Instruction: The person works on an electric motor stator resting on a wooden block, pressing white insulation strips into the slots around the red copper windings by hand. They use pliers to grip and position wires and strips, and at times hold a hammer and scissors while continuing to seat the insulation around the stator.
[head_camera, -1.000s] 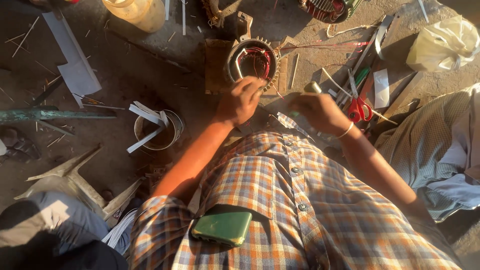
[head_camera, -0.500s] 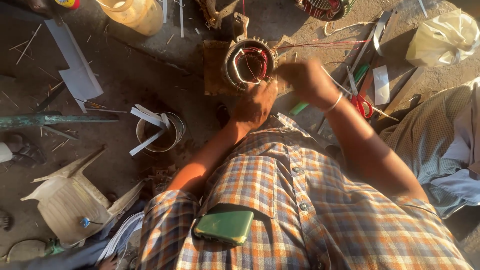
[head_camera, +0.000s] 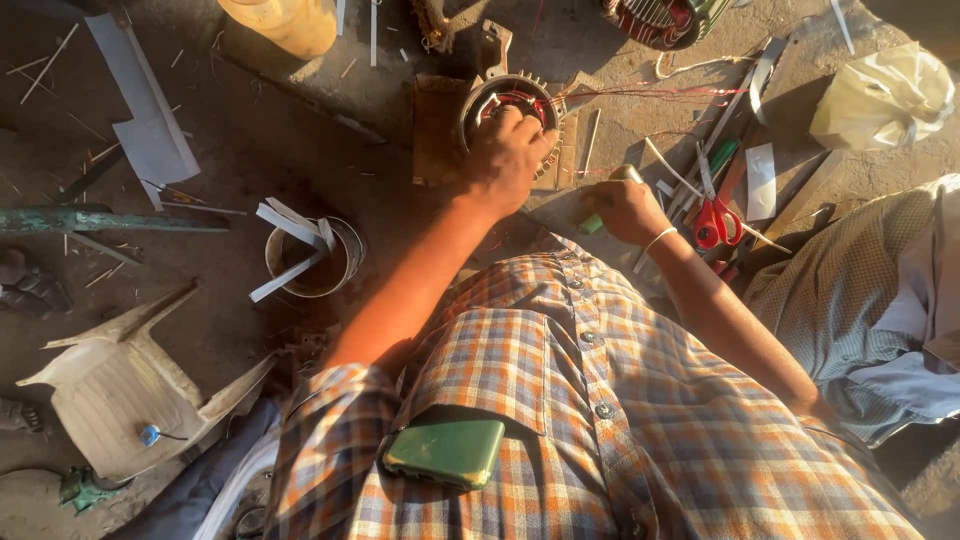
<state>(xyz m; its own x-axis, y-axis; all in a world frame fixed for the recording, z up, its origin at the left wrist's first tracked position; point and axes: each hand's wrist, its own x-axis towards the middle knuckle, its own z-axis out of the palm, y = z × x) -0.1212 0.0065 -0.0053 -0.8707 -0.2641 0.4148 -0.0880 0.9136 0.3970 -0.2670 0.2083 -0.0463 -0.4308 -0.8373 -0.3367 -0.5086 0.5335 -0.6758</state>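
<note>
Left hand (head_camera: 508, 160) sits just above the middle of the frame, fingers curled down loosely onto the near rim of a motor stator (head_camera: 512, 112), the round toothed metal ring with reddish copper windings inside. It's resting on the thing rather than clamping it; fingertips look tucked toward the windings, but I can't tell exactly what they pinch. Right hand (head_camera: 627, 208) is a bit lower and to the right, closed in a fist around a green-handled tool (head_camera: 592, 222), with the green end poking out toward the left. There's a thin band on that wrist.

Both arms reach forward from a plaid orange-and-blue shirt that fills the bottom of the frame, left forearm long and nearly straight, right elbow bent out to the lower right. A green phone (head_camera: 446, 452) sticks out of the shirt pocket.

The stator sits on a flat brown board (head_camera: 436, 130) on a dusty, littered dirt floor. Right of the hands: red-handled scissors (head_camera: 714, 222) among white strips and sticks. Upper right, a crumpled pale plastic bag (head_camera: 880, 95). Left of centre, a metal tin (head_camera: 310, 258) with white paper strips standing in it. Lower left, a broken whitish plastic piece (head_camera: 125, 385). Top edge, a yellowish container (head_camera: 285, 22). Low warm sunlight, long shadows.
</note>
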